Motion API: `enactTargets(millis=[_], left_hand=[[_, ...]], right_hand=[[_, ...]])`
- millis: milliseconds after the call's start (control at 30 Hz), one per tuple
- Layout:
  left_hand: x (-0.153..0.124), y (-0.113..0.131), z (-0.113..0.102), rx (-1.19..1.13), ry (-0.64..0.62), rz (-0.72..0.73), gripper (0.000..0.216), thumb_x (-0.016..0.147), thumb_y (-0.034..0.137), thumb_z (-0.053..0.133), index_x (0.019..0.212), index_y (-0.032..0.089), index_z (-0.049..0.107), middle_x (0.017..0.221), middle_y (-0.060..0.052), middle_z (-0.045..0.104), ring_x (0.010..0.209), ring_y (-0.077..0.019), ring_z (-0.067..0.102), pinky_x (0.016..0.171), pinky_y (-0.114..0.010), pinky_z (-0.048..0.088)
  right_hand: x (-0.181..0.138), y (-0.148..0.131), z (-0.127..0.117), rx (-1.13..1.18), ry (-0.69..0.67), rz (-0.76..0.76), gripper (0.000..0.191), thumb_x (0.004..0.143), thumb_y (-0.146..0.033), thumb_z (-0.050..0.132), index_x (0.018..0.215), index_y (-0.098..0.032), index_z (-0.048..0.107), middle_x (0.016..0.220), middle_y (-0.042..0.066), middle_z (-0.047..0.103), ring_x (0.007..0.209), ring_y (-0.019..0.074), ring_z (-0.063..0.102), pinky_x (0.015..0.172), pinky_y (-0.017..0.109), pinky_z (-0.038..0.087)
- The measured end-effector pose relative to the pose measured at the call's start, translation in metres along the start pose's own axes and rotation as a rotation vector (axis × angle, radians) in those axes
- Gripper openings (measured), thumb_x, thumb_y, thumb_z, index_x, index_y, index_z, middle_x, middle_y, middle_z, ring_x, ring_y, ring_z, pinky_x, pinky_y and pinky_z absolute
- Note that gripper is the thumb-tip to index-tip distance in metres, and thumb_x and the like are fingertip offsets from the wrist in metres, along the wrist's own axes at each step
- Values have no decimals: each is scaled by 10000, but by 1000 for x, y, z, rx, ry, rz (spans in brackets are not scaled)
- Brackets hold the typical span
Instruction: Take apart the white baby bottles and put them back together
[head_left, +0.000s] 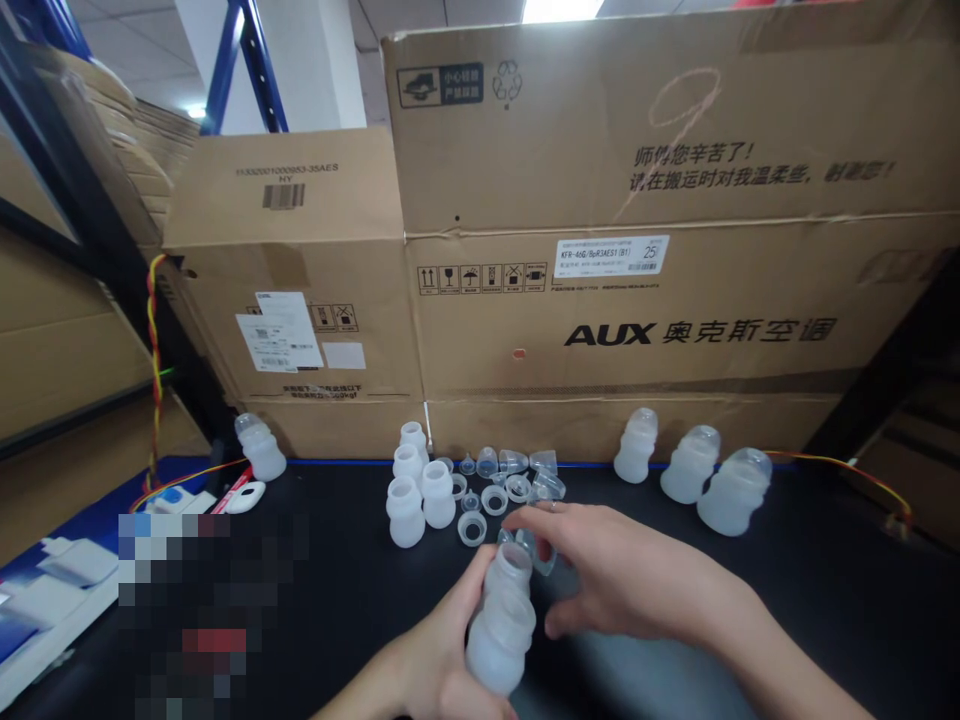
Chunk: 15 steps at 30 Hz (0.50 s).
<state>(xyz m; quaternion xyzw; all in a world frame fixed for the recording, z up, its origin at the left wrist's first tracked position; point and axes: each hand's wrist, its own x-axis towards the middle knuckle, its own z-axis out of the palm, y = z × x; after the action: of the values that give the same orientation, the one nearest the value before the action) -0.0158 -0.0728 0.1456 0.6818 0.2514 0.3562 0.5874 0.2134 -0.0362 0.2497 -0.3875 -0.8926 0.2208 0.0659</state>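
My left hand [454,655] is wrapped around a translucent white baby bottle [499,645], which has its open neck up and leans away from me. My right hand [607,565] is just right of the neck, fingers apart and curved over some clear plastic pieces [546,558]; its fingers partly hide them, and contact is unclear. Beyond the hands lie loose ring collars [472,528], clear teats [470,500] and clear caps [514,461]. Several uncapped bottles [406,515] stand upright to the left of these parts.
Three capped bottles [733,492] stand at the back right, another capped bottle [261,448] at the back left. Large cardboard boxes [480,330] wall off the black table's [337,600] rear. A white power strip [45,640], a small white object [245,497] and twisted wires [154,350] are at left.
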Motion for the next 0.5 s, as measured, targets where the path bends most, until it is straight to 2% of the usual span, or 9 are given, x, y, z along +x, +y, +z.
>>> enactTargets(millis=[67,233,300,400,500], left_hand=[[0,-2,-1,1,16,22,1012,552,320,883,1449,214,426,1472,-112,455,1395,-382,400,1210,-531,285],[2,1,0,-33,-15,18,799,553,213,824,1298,206,537,1269,-80,575,1224,-343,538,1094,-515,423],[4,3,1,-46,-35,32,808,570,199,815,1325,207,525,1277,-87,579,1234,-348,543,1109,-525,414],[6,3,2,-72,-52,88,864,620,238,805,1415,211,470,1384,-110,532,1349,-378,478,1195,-553,319],[5,-3,1,-48,-15,70,930,622,313,837,1453,235,429,1429,-108,482,1404,-388,417,1221,-541,268]], right_hand=[[-1,-6,-1,77,-45,-53,624,679,-404,920,1247,-338,670,1034,-22,685,907,185,625,747,245,394],[1,-17,1,124,-118,-126,377,812,-503,826,1132,-321,742,838,-35,676,751,131,571,662,218,345],[0,-19,0,95,-103,-98,380,794,-516,839,1090,-296,747,800,-34,658,722,130,546,634,217,328],[-4,-20,-8,125,-60,-60,400,763,-479,874,1087,-293,733,848,-35,667,764,140,570,651,214,359],[-8,-16,-18,145,63,-66,390,851,-422,806,1208,-320,688,970,-23,679,873,159,617,758,229,427]])
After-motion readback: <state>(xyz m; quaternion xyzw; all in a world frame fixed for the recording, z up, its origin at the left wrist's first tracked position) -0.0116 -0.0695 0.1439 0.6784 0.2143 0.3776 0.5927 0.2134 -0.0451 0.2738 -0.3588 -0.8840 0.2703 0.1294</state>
